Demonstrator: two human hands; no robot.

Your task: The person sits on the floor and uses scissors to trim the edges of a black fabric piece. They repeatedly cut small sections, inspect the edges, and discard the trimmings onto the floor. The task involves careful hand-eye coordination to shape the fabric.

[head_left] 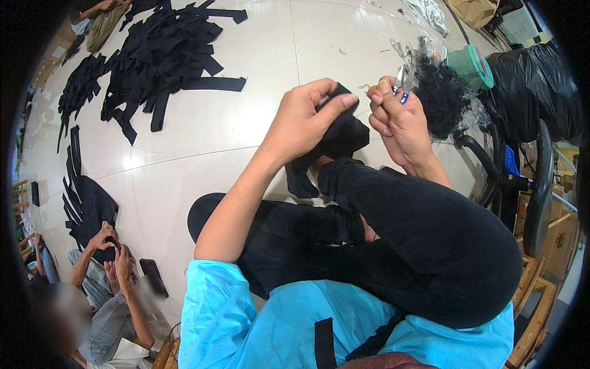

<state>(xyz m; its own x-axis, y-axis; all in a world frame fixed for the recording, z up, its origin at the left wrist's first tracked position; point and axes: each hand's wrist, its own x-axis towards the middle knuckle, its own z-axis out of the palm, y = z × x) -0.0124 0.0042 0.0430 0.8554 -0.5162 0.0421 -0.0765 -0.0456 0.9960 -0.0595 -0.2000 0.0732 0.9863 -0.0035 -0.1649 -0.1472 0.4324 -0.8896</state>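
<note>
My left hand [300, 120] pinches a piece of black cloth [345, 136] between thumb and fingers, and the cloth hangs down over my lower legs. In my right hand [405, 129] is a small pair of thread snips [400, 81] with blue and white on the handle, the metal blades pointing up and away from me. Right thumb and forefinger close around the handle. A narrow gap separates the two hands. Beyond the right hand lies a tangled heap of black thread scraps [432, 98].
A large pile of black cloth strips [166, 55] lies on the tiled floor [270, 55] at the far left. Another person's hands [109, 243] work on dark cloth at the lower left, near a phone [153, 278]. A black plastic bag [531, 92] and green container [472, 67] stand right.
</note>
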